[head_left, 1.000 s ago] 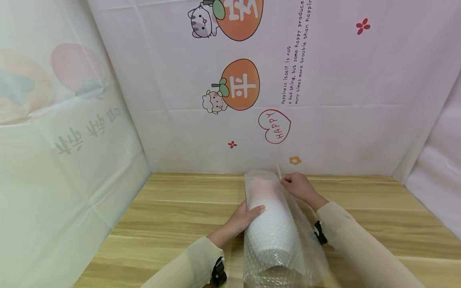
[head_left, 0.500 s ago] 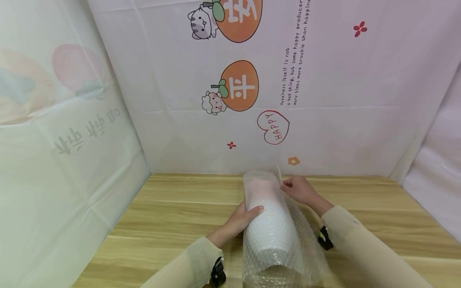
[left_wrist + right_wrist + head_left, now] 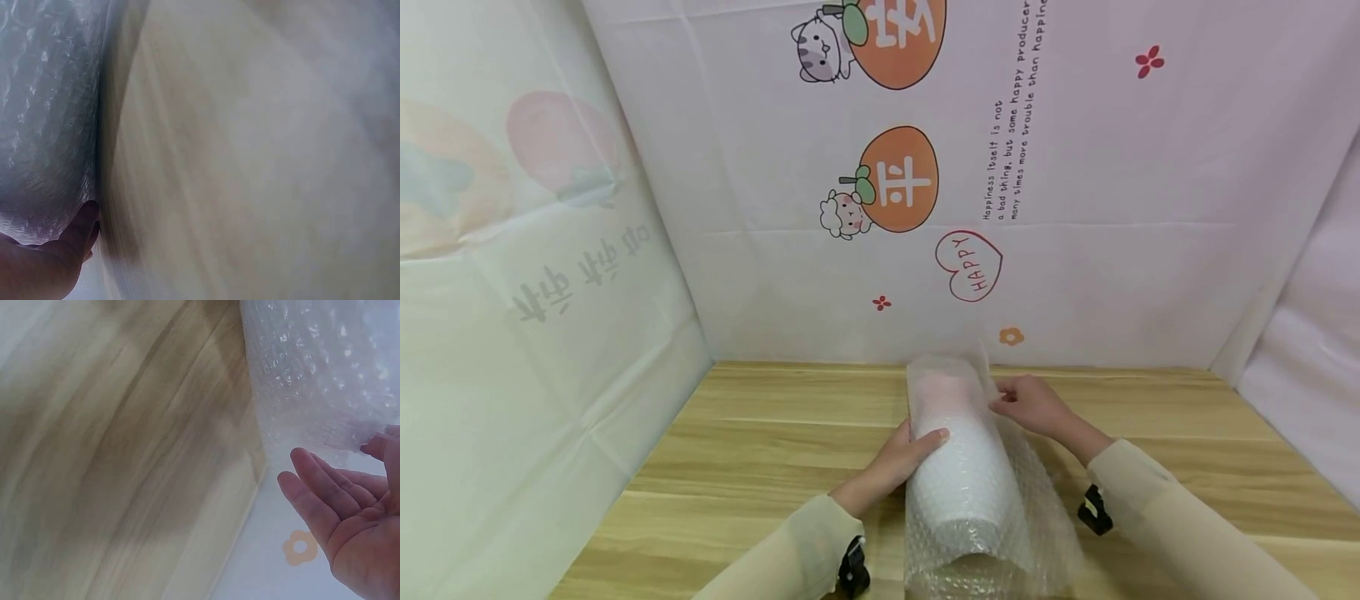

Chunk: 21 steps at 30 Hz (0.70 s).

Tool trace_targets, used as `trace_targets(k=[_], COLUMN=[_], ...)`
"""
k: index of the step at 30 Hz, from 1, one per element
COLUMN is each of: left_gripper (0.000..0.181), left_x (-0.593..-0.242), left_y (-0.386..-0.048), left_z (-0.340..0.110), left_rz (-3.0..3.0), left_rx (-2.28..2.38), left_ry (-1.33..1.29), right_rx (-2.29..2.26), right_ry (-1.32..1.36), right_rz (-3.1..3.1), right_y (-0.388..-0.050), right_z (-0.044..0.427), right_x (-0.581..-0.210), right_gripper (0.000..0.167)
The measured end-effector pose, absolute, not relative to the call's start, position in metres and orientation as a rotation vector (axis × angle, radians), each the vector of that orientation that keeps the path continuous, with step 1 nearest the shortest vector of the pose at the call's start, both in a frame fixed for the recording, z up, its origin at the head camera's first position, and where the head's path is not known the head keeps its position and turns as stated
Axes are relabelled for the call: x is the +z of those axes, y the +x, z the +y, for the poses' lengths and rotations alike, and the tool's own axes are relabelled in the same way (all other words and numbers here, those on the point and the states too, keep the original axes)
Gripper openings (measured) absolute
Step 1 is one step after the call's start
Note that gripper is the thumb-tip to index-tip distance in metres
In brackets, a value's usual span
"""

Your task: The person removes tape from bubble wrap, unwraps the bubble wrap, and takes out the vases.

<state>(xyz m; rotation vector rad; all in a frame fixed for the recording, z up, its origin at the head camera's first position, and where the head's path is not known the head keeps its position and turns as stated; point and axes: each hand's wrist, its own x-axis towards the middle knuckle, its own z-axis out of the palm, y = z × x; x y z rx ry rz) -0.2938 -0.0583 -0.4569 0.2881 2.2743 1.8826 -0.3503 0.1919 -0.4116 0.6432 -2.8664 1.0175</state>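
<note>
A white, vase-shaped object (image 3: 966, 475) with a pinkish narrower far end lies on the table inside clear bubble wrap (image 3: 1045, 517). My left hand (image 3: 898, 462) grips it from the left, thumb on top and fingers down its side. In the left wrist view, the fingers of the left hand (image 3: 53, 262) touch the wrapped side. My right hand (image 3: 1030, 406) is at the far right side, pinching the wrap's loose edge. In the right wrist view, the thumb of the right hand (image 3: 356, 512) is at the bubble wrap (image 3: 325, 369), while other fingers extend loosely.
The wooden table (image 3: 760, 450) extends to both sides of the bundle. A printed white cloth (image 3: 790, 275) hangs behind the table's far edge, close to the bundle's far end. More cloth (image 3: 497, 400) hangs at the left. Loose wrap spreads toward the near edge and right.
My right hand has moved slightly down and right along the bundle's far right side. The thin upright wrap edge there now looks like a wider, clearer flap. My left hand stays put.
</note>
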Motion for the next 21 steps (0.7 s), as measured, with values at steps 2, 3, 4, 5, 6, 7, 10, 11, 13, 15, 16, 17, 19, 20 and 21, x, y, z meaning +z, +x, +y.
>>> trace_targets(k=[2, 3, 4, 5, 6, 7, 10, 11, 13, 15, 16, 17, 19, 20, 21], left_gripper=[0.080, 0.080, 0.079, 0.078, 0.078, 0.079, 0.082, 0.083, 0.085, 0.084, 0.083, 0.081, 0.079, 0.078, 0.078], left_x=[-0.457, -0.457, -0.457, -0.457, -0.458, -0.458, -0.457, -0.457, -0.457, -0.457, -0.457, -0.457, -0.456, -0.456, -0.456], left_y=[-0.294, -0.294, -0.294, -0.294, -0.294, -0.294, -0.294, -0.294, -0.294, -0.294, -0.293, -0.293, -0.293, -0.293, -0.293], left_z=[-0.058, -0.058, -0.058, -0.058, -0.058, -0.058, -0.058, -0.059, -0.059, -0.059, -0.059, -0.059, -0.058, -0.058, -0.058], left_rz=[2.274, 2.272, 2.268, 2.264, 2.267, 2.269, 2.274, 2.276, 2.277, 2.274, 2.272, 2.268, 2.259, 2.259, 2.259], left_rx=[1.880, 1.881, 1.884, 1.888, 1.886, 1.885, 1.881, 1.880, 1.878, 1.882, 1.885, 1.891, 1.899, 1.900, 1.899], left_ry=[0.292, 0.294, 0.298, 0.301, 0.302, 0.301, 0.300, 0.299, 0.301, 0.306, 0.309, 0.313, 0.317, 0.319, 0.319], right_rx=[1.024, 1.023, 1.028, 1.025, 1.014, 1.008, 1.000, 1.002, 1.028, 1.068, 1.078, 1.078, 1.054, 1.041, 1.032], right_ry=[0.663, 0.667, 0.671, 0.675, 0.681, 0.681, 0.684, 0.681, 0.680, 0.686, 0.685, 0.690, 0.688, 0.682, 0.675], right_rz=[-2.863, -2.862, -2.864, -2.861, -2.857, -2.857, -2.863, -2.862, -2.863, -2.857, -2.853, -2.851, -2.855, -2.860, -2.867], right_y=[-0.347, -0.345, -0.344, -0.343, -0.342, -0.341, -0.340, -0.339, -0.338, -0.337, -0.337, -0.336, -0.335, -0.334, -0.333], right_z=[0.193, 0.194, 0.195, 0.196, 0.196, 0.197, 0.201, 0.202, 0.204, 0.206, 0.207, 0.208, 0.209, 0.210, 0.210], right_x=[-0.410, -0.410, -0.409, -0.409, -0.409, -0.409, -0.409, -0.410, -0.411, -0.412, -0.413, -0.413, -0.415, -0.415, -0.416], right_gripper=[0.040, 0.043, 0.045, 0.046, 0.046, 0.047, 0.050, 0.050, 0.052, 0.050, 0.050, 0.051, 0.053, 0.055, 0.057])
